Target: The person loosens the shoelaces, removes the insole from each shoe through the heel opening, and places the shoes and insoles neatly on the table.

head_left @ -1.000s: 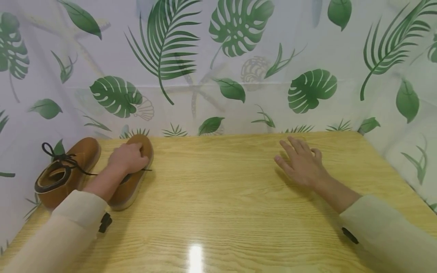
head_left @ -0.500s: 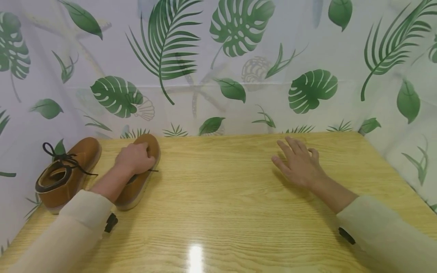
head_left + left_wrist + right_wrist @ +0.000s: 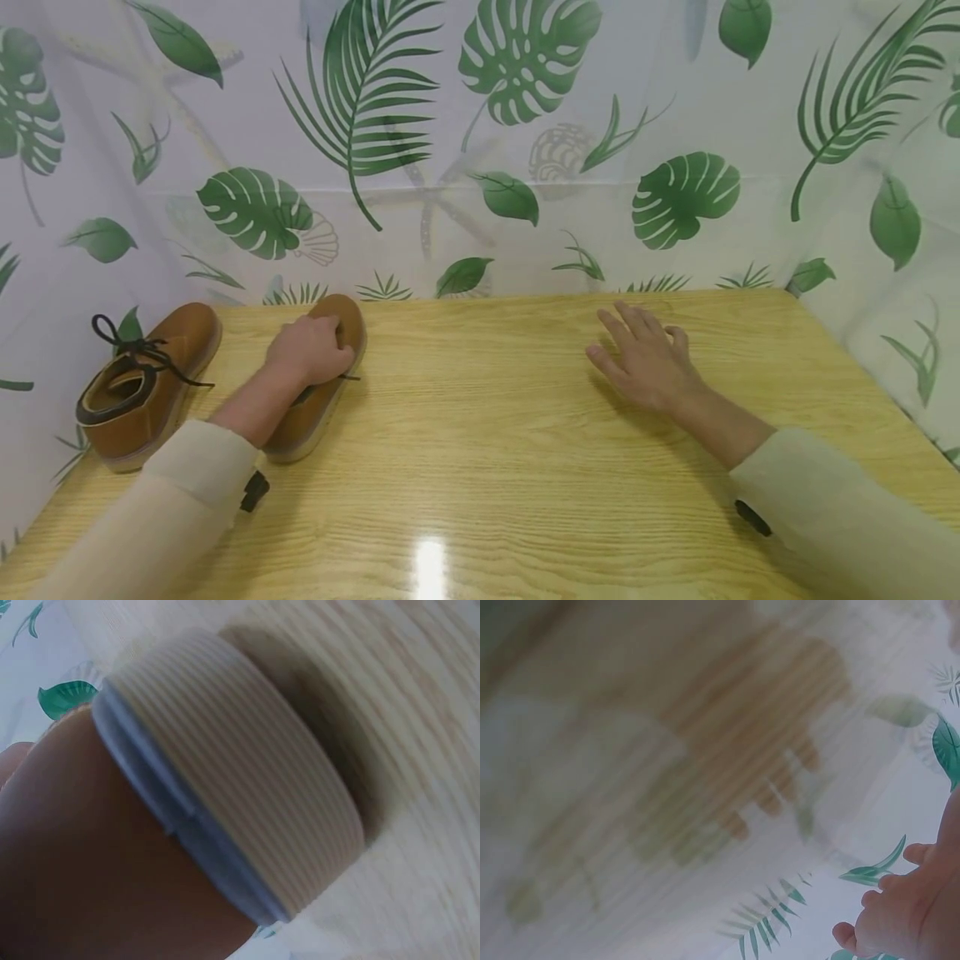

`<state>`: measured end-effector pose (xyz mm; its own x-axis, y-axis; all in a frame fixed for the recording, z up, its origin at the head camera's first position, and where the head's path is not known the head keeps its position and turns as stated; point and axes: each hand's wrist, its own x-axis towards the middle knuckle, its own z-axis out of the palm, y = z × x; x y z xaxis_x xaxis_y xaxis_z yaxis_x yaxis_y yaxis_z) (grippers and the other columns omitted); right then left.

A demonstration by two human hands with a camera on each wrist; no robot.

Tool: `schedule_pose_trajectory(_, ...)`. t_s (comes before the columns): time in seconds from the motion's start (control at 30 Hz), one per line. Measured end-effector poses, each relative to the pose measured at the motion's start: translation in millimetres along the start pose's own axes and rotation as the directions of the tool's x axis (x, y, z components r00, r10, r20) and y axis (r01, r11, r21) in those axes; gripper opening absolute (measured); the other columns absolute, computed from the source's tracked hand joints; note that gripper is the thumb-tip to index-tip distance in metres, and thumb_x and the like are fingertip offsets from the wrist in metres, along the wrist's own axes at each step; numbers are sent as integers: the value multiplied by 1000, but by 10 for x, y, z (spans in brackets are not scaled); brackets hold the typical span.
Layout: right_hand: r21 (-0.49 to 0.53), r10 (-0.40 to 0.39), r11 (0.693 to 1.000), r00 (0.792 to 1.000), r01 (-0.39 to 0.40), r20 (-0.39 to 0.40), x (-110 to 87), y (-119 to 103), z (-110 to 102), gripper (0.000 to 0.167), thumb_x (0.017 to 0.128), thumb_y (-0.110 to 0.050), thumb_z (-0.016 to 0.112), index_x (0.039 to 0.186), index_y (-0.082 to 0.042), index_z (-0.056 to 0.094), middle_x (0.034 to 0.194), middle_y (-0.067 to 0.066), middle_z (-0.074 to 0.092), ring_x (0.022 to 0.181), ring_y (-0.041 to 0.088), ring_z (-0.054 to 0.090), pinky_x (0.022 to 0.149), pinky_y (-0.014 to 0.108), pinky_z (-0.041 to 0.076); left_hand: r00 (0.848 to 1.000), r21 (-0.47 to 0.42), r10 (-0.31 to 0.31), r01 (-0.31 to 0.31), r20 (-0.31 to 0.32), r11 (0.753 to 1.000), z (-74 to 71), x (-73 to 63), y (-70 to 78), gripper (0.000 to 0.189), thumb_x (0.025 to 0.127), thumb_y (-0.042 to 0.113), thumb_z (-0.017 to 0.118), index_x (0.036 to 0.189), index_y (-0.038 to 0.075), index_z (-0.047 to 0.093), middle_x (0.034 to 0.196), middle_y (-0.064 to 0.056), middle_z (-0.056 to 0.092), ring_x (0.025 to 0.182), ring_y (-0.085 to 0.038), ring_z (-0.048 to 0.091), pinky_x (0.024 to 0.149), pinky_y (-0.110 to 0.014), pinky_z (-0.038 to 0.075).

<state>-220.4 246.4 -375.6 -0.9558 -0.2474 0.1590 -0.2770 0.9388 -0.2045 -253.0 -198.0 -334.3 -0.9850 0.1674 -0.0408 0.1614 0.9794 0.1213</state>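
Observation:
My left hand (image 3: 311, 348) grips a brown leather lace-up shoe (image 3: 302, 427) from above, across its front part, at the left of the table in the head view. The shoe's toe points to the back wall, and a black lace end sticks out on its right. Close up in the left wrist view is its brown heel with a pale ribbed sole edge (image 3: 240, 772) just above the wood. A matching shoe (image 3: 138, 429), its black laces tied in a bow, stands to the left. My right hand (image 3: 645, 362) hovers palm down over the table with fingers spread, holding nothing.
The light wood-grain table (image 3: 480, 400) ends at a white cloth backdrop (image 3: 450, 150) printed with green leaves, which also lines both sides. In the right wrist view, the glossy tabletop (image 3: 667, 750) mirrors the hand and leaves.
My left hand has shifted the gripped shoe to the right, widening the gap from the matching shoe, which stays put. My right hand has drifted slightly left.

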Motion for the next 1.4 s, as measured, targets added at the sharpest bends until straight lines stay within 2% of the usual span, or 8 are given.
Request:
schedule_pose_trajectory(0.43, -4, -20, 1000, 1000, 20, -10, 6, -83, 43, 66, 105, -53, 36, 155, -11, 33, 163, 18, 23, 147, 41, 23, 105, 71, 22, 1000, 11, 10, -10, 4, 1000, 46, 11, 123, 60, 89, 27, 49, 140, -6, 50, 124, -31, 63, 109, -50, 61, 91, -59, 51)
schedule_pose_trajectory(0.67, -8, -26, 1000, 1000, 26, -1, 23, -133, 46, 65, 105, -52, 36, 156, -11, 32, 163, 18, 23, 148, 40, 22, 106, 71, 22, 1000, 4, 24, -24, 5, 1000, 48, 16, 183, 61, 87, 26, 50, 139, -6, 51, 124, -30, 63, 109, -51, 61, 90, -59, 51)
schedule_pose_trajectory(0.97, -2, -42, 999, 999, 42, 0, 49, -193, 89, 65, 105, -51, 36, 156, -11, 33, 163, 17, 23, 148, 39, 23, 106, 71, 22, 1000, -5, 29, -29, -4, 1000, 64, 19, 235, 58, 87, 26, 50, 136, -5, 54, 123, -29, 64, 110, -51, 60, 92, -60, 49)
schedule_pose_trajectory(1.4, 2, -70, 998, 998, 70, -2, 62, -295, 132, 64, 105, -51, 38, 156, -12, 34, 164, 15, 23, 148, 37, 24, 107, 71, 22, 999, -22, 43, -43, 11, 999, 71, 24, 384, 58, 88, 26, 50, 138, -3, 54, 127, -28, 63, 115, -52, 58, 94, -61, 48)
